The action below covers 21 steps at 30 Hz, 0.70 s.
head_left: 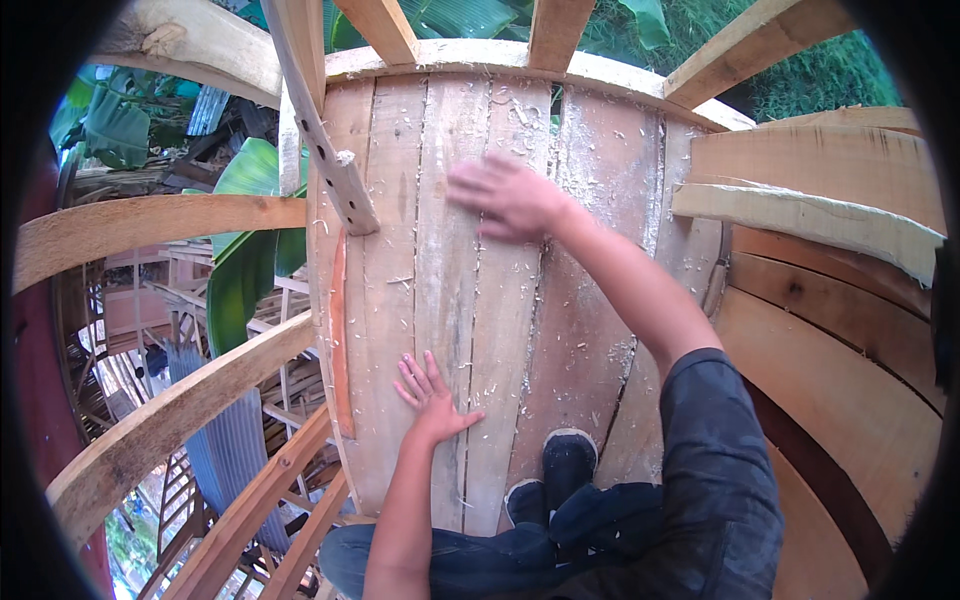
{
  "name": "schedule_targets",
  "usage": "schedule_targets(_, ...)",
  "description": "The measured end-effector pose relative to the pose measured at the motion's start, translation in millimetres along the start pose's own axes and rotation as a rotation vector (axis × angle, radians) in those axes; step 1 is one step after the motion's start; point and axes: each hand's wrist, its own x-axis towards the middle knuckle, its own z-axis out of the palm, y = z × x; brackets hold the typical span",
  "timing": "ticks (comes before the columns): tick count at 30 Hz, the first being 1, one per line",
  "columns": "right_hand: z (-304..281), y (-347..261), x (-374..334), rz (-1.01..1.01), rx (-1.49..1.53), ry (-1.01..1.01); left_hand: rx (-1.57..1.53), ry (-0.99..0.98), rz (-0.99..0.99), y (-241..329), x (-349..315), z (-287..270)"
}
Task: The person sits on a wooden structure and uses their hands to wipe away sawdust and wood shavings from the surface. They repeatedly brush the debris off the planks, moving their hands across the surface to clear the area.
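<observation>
My left hand (432, 402) is open, its fingers spread flat on the plank floor (385, 310), and it holds nothing. Farther out, my right hand (508, 200) is over the same planks with fingers stretched out; motion blurs it, and I see nothing in it. I cannot tell whether its palm touches the wood. Pale wood shavings (580, 195) and dust lie scattered over the boards, thickest to the right of my right hand. A wooden post (335, 165) with dark holes stands left of that hand.
A crossbeam (460, 57) closes off the far edge. Curved wooden ribs (190, 410) run out on the left, above corrugated sheets (230, 450) and lumber below. Planks (830, 330) wall the right side, where a rough beam (800, 215) juts in. My shoes (568, 460) are on the boards.
</observation>
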Motion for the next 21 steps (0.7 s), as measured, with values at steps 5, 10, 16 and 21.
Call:
schedule_targets(5, -18, 34, 29, 0.449, -0.23, 0.026, 0.024, 0.013, 0.012, 1, -1, 1)
schedule_targets(10, -7, 51, 17, 0.756, -0.13, 0.201, 0.006, -0.024, 0.003, 2, 1, 1)
schedule_targets(16, -16, 50, -28, 0.578, -0.153, 0.449, 0.015, -0.042, -0.033, 1, -1, -3)
schedule_targets(21, -7, 59, -37, 0.805, -0.151, 0.514, 0.043, -0.074, -0.037, -1, 4, 1)
